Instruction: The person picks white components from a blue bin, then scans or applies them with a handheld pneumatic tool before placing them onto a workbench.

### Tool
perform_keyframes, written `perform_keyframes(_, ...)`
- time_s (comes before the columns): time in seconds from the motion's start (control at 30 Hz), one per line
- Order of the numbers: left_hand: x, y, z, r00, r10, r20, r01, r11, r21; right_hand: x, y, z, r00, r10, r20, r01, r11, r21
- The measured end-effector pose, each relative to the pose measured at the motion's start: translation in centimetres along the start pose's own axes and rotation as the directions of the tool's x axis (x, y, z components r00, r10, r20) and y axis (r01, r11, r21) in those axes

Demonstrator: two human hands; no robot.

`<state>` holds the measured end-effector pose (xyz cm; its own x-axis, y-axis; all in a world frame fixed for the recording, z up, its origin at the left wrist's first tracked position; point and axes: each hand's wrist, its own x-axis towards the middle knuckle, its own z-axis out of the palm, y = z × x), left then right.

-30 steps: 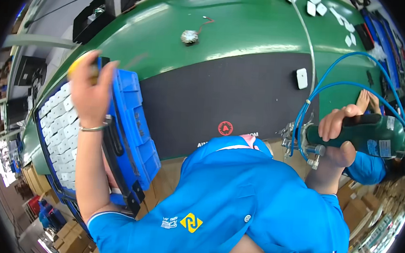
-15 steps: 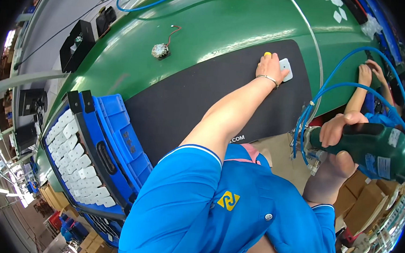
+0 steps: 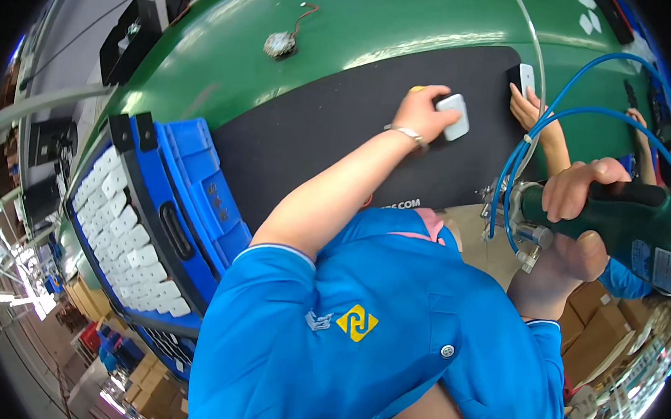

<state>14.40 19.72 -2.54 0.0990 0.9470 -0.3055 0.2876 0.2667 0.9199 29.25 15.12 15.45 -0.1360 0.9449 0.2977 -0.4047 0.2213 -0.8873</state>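
black mat [image 3: 341,124]: left hand [image 3: 424,114] grips white part [image 3: 454,115].

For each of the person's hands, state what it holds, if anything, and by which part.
The left hand grips a small white block by its near end, on the black mat. The right hand grips the green power tool around its body.

The white part [image 3: 452,115] looks smooth plastic, the black mat [image 3: 341,132] matt rubber, the green tool [image 3: 622,222] glossy plastic.
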Motion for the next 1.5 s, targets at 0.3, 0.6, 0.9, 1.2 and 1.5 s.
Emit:
perform_keyframes(0.3,-15.1,-3.4,-10.3,0.924,-0.345,0.166,0.38,0.882,-0.278,1.3,4.0,5.4,0.944,-0.045,0.328,-0.017,0.983,0.184)
perform_keyframes(0.6,-17.9,-5.1,-10.8,0.948,-0.295,0.122,0.319,0.859,-0.4,1.7,4.4,9.5,0.932,-0.06,0.358,-0.023,0.974,0.225)
perform_keyframes(0.9,-17.4,-5.8,-10.1,0.967,-0.248,0.066,0.25,0.852,-0.46,1.7,4.9,10.4,0.9,-0.044,0.434,-0.068,0.969,0.239)
perform_keyframes(1.2,-17.2,-4.9,-9.9,0.965,-0.248,0.083,0.257,0.842,-0.474,1.7,4.7,10.4,0.88,-0.025,0.475,-0.087,0.973,0.213)
perform_keyframes(1.5,-17.1,-4.5,-9.8,0.963,-0.249,0.1,0.266,0.843,-0.467,1.5,4.6,10.4,0.874,-0.03,0.484,-0.066,0.981,0.18)
